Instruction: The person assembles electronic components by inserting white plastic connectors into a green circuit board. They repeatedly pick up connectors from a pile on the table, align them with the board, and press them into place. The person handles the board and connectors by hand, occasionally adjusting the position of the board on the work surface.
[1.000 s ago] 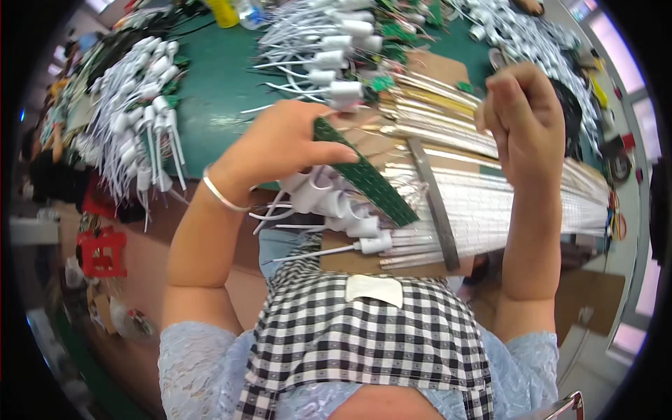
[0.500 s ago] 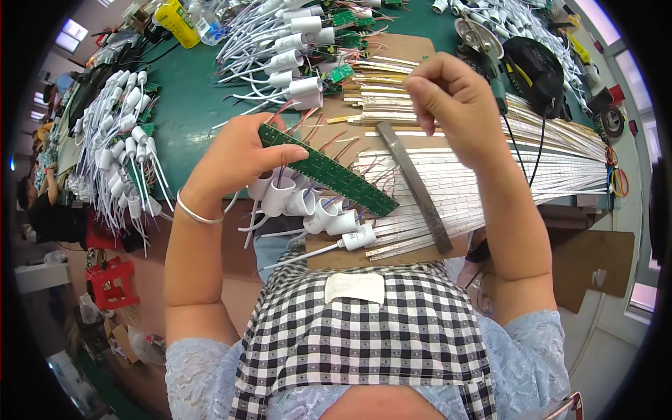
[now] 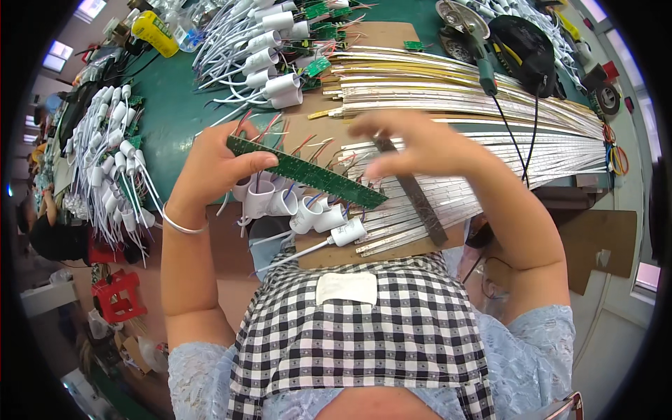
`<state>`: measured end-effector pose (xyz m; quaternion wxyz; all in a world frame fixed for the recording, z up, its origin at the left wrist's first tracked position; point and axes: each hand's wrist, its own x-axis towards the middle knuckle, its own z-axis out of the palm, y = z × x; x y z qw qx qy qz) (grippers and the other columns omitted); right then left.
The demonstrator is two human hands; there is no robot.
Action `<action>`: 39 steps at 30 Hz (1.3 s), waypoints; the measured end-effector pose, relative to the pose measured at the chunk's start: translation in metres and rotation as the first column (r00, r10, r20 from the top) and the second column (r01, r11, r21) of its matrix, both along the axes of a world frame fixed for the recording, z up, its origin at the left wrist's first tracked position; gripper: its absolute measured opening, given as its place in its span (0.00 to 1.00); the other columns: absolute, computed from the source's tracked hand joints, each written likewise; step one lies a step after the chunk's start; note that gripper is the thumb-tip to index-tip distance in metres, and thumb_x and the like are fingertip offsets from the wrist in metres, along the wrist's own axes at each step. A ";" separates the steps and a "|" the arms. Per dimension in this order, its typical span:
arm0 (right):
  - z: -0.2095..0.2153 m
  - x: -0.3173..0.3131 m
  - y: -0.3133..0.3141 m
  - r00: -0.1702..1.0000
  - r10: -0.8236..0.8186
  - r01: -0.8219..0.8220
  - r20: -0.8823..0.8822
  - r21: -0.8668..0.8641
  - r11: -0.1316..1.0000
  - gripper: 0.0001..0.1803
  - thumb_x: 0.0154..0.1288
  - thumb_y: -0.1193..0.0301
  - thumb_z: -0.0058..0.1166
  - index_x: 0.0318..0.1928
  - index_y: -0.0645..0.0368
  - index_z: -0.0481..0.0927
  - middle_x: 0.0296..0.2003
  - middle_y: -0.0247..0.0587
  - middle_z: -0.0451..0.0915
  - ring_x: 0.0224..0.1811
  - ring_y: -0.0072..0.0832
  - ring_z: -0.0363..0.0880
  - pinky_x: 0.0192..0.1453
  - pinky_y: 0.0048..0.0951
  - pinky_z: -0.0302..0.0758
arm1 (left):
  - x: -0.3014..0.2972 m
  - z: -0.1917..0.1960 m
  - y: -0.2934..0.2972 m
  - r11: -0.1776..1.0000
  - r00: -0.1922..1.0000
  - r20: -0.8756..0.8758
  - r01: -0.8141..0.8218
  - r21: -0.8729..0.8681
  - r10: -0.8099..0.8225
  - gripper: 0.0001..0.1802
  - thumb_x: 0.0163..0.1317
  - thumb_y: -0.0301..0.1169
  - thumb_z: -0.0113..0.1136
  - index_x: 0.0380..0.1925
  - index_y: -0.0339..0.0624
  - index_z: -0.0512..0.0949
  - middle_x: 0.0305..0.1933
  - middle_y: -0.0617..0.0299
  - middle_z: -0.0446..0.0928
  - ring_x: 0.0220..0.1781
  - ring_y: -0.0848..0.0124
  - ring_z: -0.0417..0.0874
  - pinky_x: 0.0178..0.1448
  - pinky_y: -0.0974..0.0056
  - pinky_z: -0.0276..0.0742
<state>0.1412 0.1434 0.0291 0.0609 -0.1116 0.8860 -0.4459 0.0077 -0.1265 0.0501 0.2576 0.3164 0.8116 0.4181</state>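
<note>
My left hand grips one end of a long green circuit board strip, thumb on its face and fingers behind. Thin red and dark wires rise along the board. Hanging below it are several white cylindrical lamp caps with white cables. My right hand, slightly blurred, is held with thumb and fingers apart near the board's right end; nothing shows between them. Beneath that hand, a grey metal bar lies across a fan of narrow silvery LED strips.
More white caps with cables and green boards form piles at back and left. A small green board lies on cardboard. Back right are a green-handled corded tool, a metal dish and a black bag.
My right hand has come down and left toward the board, its fingers parting from a closed curl. A small green board now shows near where it was. My left hand keeps holding the long board.
</note>
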 end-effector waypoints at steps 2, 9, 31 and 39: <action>-0.010 0.004 -0.018 0.997 0.056 -0.064 0.060 0.136 0.989 0.18 0.58 0.61 0.58 0.43 0.60 0.78 0.40 0.42 0.81 0.46 0.33 0.77 0.49 0.35 0.72 | 0.000 -0.006 -0.003 0.999 1.000 0.011 -0.016 0.048 0.015 0.18 0.47 0.35 0.73 0.25 0.43 0.70 0.18 0.75 0.66 0.19 0.86 0.63 0.21 0.76 0.56; 0.004 0.012 -0.009 0.928 -0.219 0.196 -0.302 -0.104 0.975 0.09 0.62 0.66 0.53 0.34 0.61 0.77 0.25 0.42 0.76 0.29 0.35 0.75 0.38 0.32 0.72 | 0.004 0.004 -0.007 0.996 0.996 0.029 -0.086 -0.026 0.087 0.13 0.46 0.31 0.71 0.24 0.39 0.74 0.20 0.73 0.69 0.24 0.83 0.63 0.27 0.73 0.59; -0.022 0.019 -0.015 0.979 -0.170 0.192 0.113 -0.794 0.577 0.31 0.57 0.57 0.60 0.57 0.60 0.67 0.49 0.42 0.73 0.50 0.27 0.73 0.55 0.32 0.69 | -0.007 -0.036 -0.020 0.758 0.912 0.397 -0.329 0.563 0.101 0.11 0.52 0.32 0.67 0.28 0.44 0.73 0.21 0.73 0.71 0.18 0.85 0.67 0.22 0.79 0.61; -0.015 -0.037 -0.031 0.862 -0.443 0.487 0.248 -0.650 0.583 0.07 0.60 0.72 0.58 0.36 0.63 0.77 0.26 0.34 0.78 0.29 0.19 0.76 0.33 0.23 0.73 | -0.016 -0.022 0.011 0.834 0.845 0.530 -0.345 0.432 0.075 0.15 0.56 0.24 0.61 0.44 0.34 0.75 0.40 0.58 0.79 0.37 0.71 0.81 0.45 0.66 0.80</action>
